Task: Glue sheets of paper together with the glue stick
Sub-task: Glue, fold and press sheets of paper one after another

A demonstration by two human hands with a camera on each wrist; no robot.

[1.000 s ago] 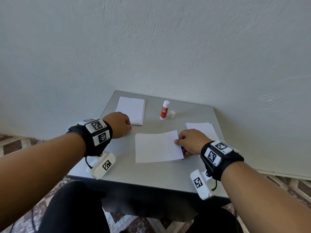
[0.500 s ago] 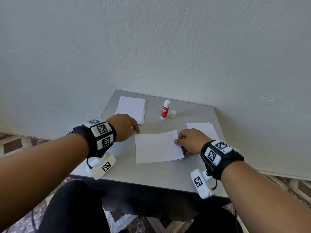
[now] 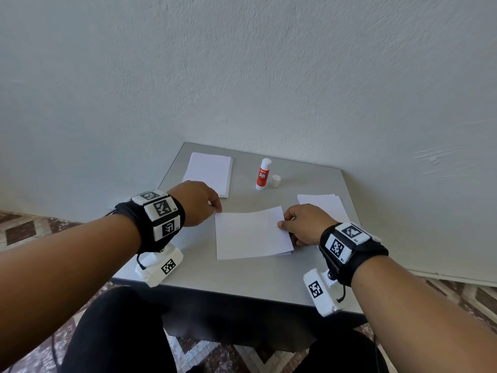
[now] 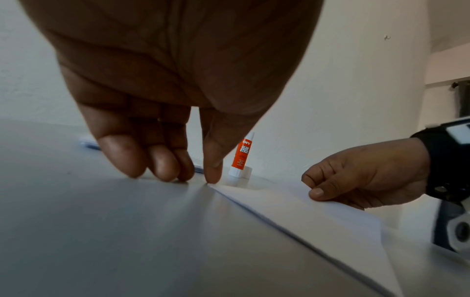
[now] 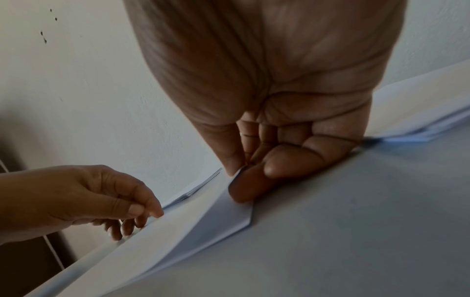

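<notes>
Two hands are working at a white sheet [image 3: 251, 232] that is lying in the middle of the grey table [image 3: 242, 275], with a second sheet partly showing under its right and near edges. The right hand [image 3: 305, 224] is pinching the top sheet's right edge between thumb and forefinger; in the right wrist view that edge is lifting off the sheet below while the other fingers [image 5: 292, 162] are curling against the tabletop. The left hand [image 3: 196, 201] is reaching to the sheet's far left corner, its fingers relaxed and pointing down, the fingertips [image 4: 212, 174] touching the table right at that corner and gripping nothing.

Standing upright toward the back of the table is the glue stick [image 3: 263, 174], red-labelled, uncapped, well apart from both hands. Its white cap [image 3: 275, 181] is sitting just beside it on the right. A stack of paper [image 3: 209, 172] is lying at the back left of the table, just beyond the left hand. Another small pile of paper [image 3: 322, 204] is lying on the right side, partly hidden behind the right hand. Both wrists are wearing black bands carrying white marker blocks, and a pale plastered wall [image 3: 242, 76] is rising behind the table.
</notes>
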